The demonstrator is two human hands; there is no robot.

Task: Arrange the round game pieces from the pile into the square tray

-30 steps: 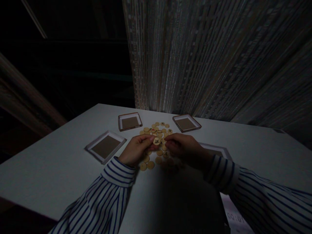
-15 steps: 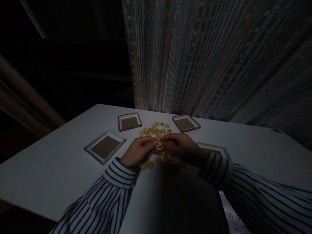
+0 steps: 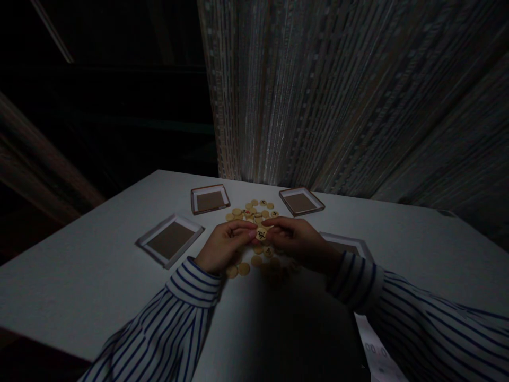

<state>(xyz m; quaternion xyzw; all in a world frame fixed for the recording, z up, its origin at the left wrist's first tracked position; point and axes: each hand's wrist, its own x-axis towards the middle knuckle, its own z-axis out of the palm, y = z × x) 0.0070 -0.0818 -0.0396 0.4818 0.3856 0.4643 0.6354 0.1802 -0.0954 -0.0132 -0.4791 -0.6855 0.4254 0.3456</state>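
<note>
The left hand [image 3: 225, 245] pinches a marked disc [image 3: 261, 234]; the right hand [image 3: 299, 241] curls beside it, grip unclear, over loose discs [image 3: 244, 269]. Two trays [image 3: 210, 200] sit near the table's [image 3: 99, 254] far edge.

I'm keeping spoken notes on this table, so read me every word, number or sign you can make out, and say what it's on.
"00", and apparently another "0": pale lit surface beside the right sleeve, which hides the rest.
Disc at the left hand's fingertips: one black character, too small to read surely.
Loose discs: several black marks and a red one, too small to read.
No readable brands.
</note>
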